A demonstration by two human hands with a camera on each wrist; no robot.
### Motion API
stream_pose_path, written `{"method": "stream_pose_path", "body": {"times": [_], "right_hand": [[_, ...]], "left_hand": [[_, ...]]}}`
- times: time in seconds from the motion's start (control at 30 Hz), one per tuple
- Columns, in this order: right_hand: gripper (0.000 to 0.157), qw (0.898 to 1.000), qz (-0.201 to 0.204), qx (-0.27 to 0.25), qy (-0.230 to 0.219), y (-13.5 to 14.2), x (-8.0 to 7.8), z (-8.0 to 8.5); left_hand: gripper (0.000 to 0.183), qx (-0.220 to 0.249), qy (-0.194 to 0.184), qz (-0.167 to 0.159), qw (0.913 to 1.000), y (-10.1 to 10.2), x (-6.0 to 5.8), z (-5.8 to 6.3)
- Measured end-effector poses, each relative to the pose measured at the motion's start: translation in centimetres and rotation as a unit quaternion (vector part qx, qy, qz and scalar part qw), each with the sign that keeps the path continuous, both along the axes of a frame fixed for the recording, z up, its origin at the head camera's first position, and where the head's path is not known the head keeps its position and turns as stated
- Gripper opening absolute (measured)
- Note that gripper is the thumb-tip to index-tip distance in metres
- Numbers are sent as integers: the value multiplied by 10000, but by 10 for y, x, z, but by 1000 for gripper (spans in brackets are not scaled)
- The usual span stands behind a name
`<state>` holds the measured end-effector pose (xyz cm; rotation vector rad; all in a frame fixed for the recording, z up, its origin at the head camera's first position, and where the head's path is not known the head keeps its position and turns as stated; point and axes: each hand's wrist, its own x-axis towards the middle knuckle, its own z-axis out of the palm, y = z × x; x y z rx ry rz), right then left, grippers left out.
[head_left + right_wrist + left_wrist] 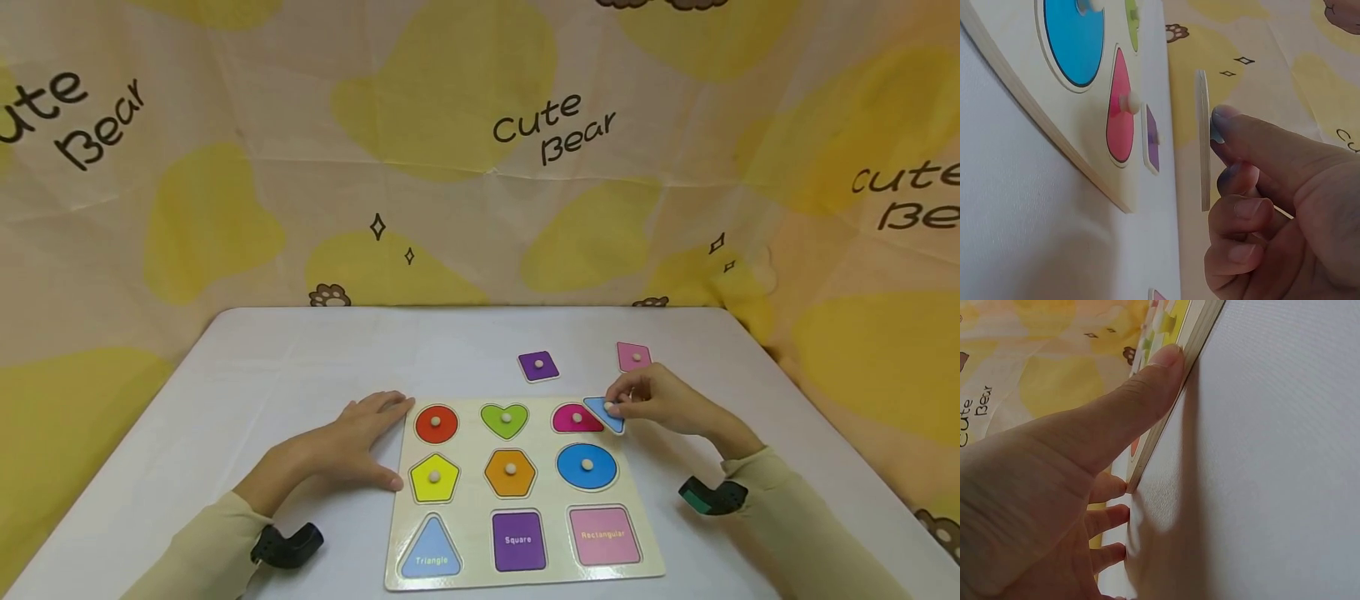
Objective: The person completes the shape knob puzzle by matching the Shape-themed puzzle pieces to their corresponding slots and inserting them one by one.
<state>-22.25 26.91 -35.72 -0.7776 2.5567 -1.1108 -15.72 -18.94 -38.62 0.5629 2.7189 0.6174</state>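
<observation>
A wooden shape puzzle board (465,517) lies flat on the white table. My left hand (352,442) touches its left edge, thumb (1163,369) against the side and fingers spread near the far corner. Above the far right corner, my right hand (667,400) pinches a light blue triangle piece (606,412) by its knob. Edge-on in the right wrist view, the triangle piece (1203,144) is lifted clear of the board. It partly covers the magenta half-circle piece (567,421) in the head view. Printed slots for Triangle (431,550), Square (518,554) and Rectangular (604,550) form the near row.
Beyond the board lie a purple square piece (538,366) and a pink piece (632,356), the latter partly behind the right hand. Several knobbed pieces sit in the board, including a red circle (437,432) and blue oval (587,474). A patterned curtain (450,192) hangs behind the table.
</observation>
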Motion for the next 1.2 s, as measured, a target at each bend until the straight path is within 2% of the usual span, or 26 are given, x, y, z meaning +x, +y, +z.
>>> {"method": "stream_pose_path", "body": {"times": [0.67,1.2], "right_hand": [[13,9990,419,-59,154,-19,-3,-3],[12,9986,521,-4,-69,-36,3,-6]], "left_hand": [[109,10,-40,11,10000,-1,0,0],[109,19,5,23,10000,1,2,1]]}}
